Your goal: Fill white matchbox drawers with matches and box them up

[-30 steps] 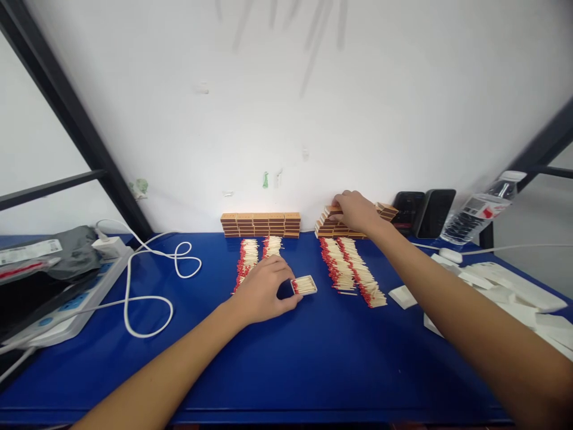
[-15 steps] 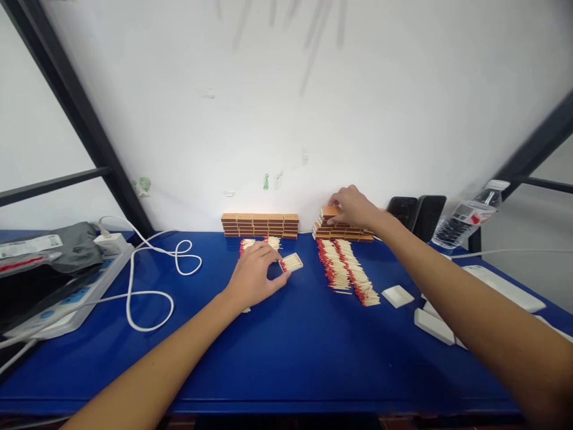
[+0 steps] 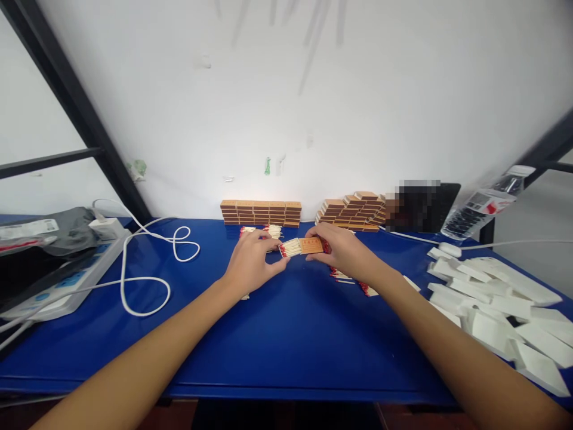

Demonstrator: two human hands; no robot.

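My left hand pinches a small white matchbox tray filled with red-tipped matches. Facing it, my right hand grips an orange matchbox sleeve by its right end. The sleeve's left end meets the tray's right end; whether the tray has entered it I cannot tell. Behind my right hand lie rows of loose matches, mostly covered by the hand. More loose matches lie behind my left hand, partly hidden.
Matchboxes stand stacked along the wall in a left stack and a stepped right stack. White empty trays are heaped at right, near a water bottle. A white cable and a power strip occupy the left side.
My right hand has come down from the right stack with a matchbox sleeve and brought it to the filled tray. My left hand still holds the tray. The view has shifted slightly.
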